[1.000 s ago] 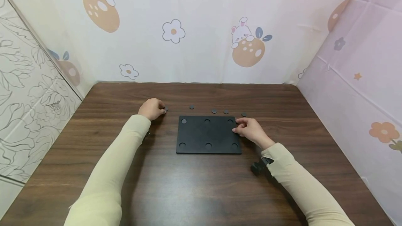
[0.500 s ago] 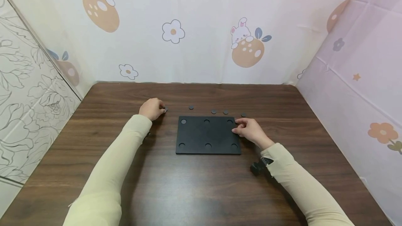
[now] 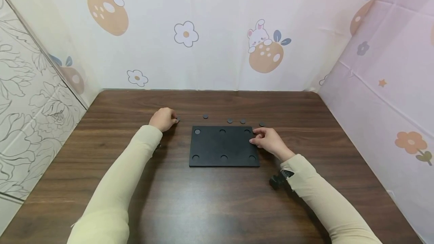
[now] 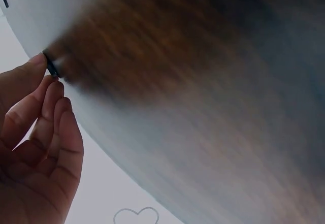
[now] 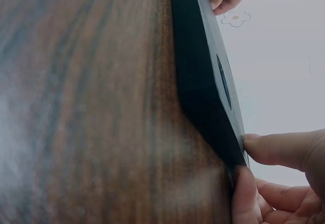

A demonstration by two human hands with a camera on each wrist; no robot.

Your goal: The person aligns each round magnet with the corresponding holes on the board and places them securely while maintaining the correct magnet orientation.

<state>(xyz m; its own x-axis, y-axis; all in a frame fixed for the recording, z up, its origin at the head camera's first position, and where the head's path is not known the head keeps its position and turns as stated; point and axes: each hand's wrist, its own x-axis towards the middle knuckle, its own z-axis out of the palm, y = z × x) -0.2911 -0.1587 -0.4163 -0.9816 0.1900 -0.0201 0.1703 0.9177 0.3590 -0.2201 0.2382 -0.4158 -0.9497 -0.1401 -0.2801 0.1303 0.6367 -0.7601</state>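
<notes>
In the head view, my left hand (image 3: 162,119) is at the far left of the board, pinching a small dark disc (image 3: 178,119) between thumb and fingertips. The left wrist view shows this disc (image 4: 51,65) tilted on edge, at the table surface; whether it touches the wood is unclear. A flat black rectangular board (image 3: 222,146) with several round recesses lies mid-table. Its far-left recess holds a disc (image 3: 197,131). My right hand (image 3: 269,142) grips the board's right edge, thumb on top in the right wrist view and a finger against the side.
Beyond the board, several loose dark discs lie in a rough row, including one disc (image 3: 205,116) at left and another disc (image 3: 261,124) near the right hand. The brown wooden table (image 3: 203,206) meets a patterned curtain (image 3: 217,48) at the back.
The left hand and its disc have shifted very slightly toward me, with the disc now looking more tilted. My right hand stays on the board's edge. The head view has drifted a little.
</notes>
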